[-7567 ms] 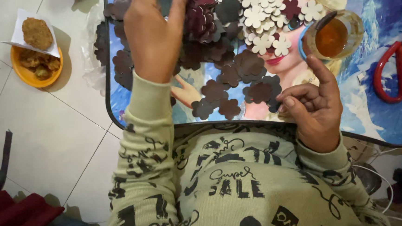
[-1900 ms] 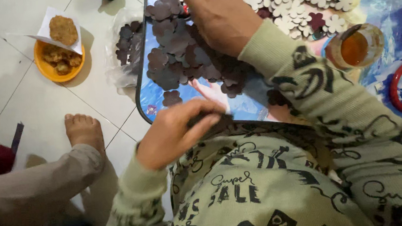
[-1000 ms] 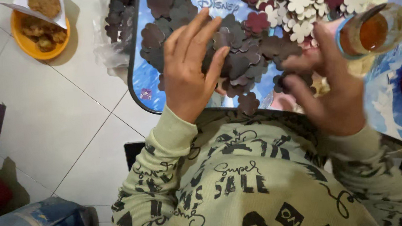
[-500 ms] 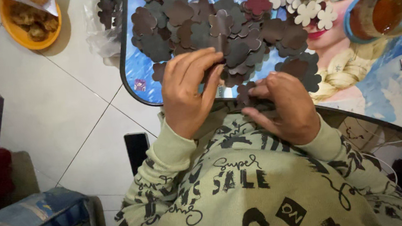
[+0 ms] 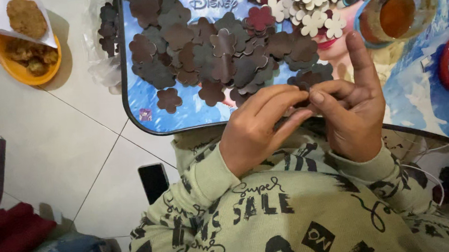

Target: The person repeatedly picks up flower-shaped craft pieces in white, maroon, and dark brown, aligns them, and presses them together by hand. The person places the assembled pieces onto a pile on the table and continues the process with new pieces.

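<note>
Nearest the camera, both hands are now meeting at the near edge of the blue picture tray (image 5: 145,102): half a second back the left hand (image 5: 258,126) was lying flat with fingers spread over the pieces and the right hand (image 5: 353,115) was lower, against the sweater; now the fingertips of both are pinching together around one dark flower-shaped cut-out (image 5: 305,79), lifted just clear of the heap. So the sorting sweep is giving way to fine handling of a single piece, by my reading. The left fingers are closing on it from the left, the right thumb and middle fingers from the right, while the right index finger is pointing straight up, free. Only a sliver of the piece is showing between the fingertips. Just beyond, the heap of brown cut-outs (image 5: 220,53) is lying spread over the tray, with pale cut-outs (image 5: 310,6) behind. Farther right a glass of amber drink (image 5: 396,11) is standing; far left, on the floor tiles, an orange bowl of fried food (image 5: 28,55).
</note>
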